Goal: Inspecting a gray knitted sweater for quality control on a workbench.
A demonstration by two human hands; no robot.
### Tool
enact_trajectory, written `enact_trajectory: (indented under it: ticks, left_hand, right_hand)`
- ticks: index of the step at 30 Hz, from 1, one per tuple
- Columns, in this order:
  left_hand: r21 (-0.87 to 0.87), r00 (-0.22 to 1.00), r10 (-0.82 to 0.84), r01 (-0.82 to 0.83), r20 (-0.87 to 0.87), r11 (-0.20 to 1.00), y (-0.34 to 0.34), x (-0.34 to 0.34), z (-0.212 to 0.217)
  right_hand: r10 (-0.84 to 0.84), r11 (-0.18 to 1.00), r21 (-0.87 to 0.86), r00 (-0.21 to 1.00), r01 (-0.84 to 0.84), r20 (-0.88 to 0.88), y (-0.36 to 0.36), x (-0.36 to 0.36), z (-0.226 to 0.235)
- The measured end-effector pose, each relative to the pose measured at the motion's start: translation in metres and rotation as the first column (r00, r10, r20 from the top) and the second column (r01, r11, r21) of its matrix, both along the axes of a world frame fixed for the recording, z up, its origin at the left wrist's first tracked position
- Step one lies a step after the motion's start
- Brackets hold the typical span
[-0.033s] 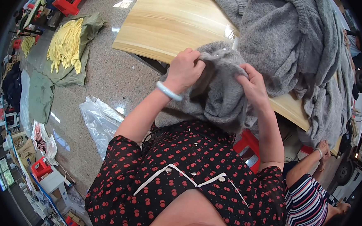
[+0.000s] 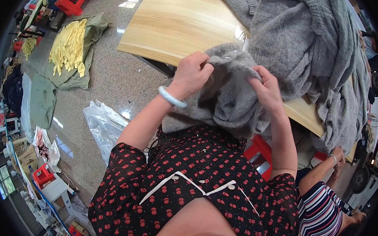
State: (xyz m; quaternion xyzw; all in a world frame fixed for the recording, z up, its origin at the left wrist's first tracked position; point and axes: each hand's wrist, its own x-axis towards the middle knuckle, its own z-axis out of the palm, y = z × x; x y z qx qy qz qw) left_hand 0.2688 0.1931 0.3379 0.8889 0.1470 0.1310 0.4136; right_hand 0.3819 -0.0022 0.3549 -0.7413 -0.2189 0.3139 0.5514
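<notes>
My left hand (image 2: 191,73) and my right hand (image 2: 265,91) both grip a grey knitted garment (image 2: 229,102), bunched up between them in front of my chest. The left hand pinches its upper edge; the right hand holds a fold on its right side. A pale bangle (image 2: 172,97) circles my left wrist. The garment hangs over the near edge of a light wooden table (image 2: 174,21). A large heap of grey knitwear (image 2: 305,33) covers the table's right part and spills over its edge.
On the speckled floor to the left lie a clear plastic bag (image 2: 105,123) and yellow pieces on green cloth (image 2: 68,47). A red stool (image 2: 258,150) stands under the table. Another person in a striped top (image 2: 320,209) sits at the lower right.
</notes>
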Motion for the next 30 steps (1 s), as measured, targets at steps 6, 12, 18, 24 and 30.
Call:
enact_trajectory:
  ticks: [6, 12, 18, 24, 30]
  left_hand:
    - [-0.935, 0.984, -0.149, -0.037, -0.095, 0.352, 0.005, -0.028, 0.028]
    - [-0.849, 0.967, -0.19, -0.044, -0.168, 0.526, 0.013, -0.043, 0.028]
    - [-0.811, 0.965, -0.182, -0.047, -0.186, 0.583, 0.02, -0.053, 0.025]
    - [-0.805, 0.719, -0.668, 0.272, -0.194, 0.527, 0.021, -0.068, 0.025]
    - [-0.537, 0.862, -0.282, 0.014, -0.422, 0.844, 0.028, -0.079, -0.006]
  right_hand:
    - [-0.033, 0.999, -0.013, 0.944, 0.04, 0.327, -0.004, 0.007, 0.033]
    - [-0.038, 0.998, 0.068, 0.724, -0.013, 0.689, -0.001, 0.001, 0.035]
    - [0.321, 0.944, -0.11, 0.797, -0.31, 0.512, -0.015, -0.017, 0.042]
    - [0.498, 0.865, -0.3, 0.769, -0.403, 0.401, -0.008, -0.009, 0.053]
    - [0.417, 0.848, -0.525, 0.71, -0.078, 0.568, -0.004, -0.023, -0.014]
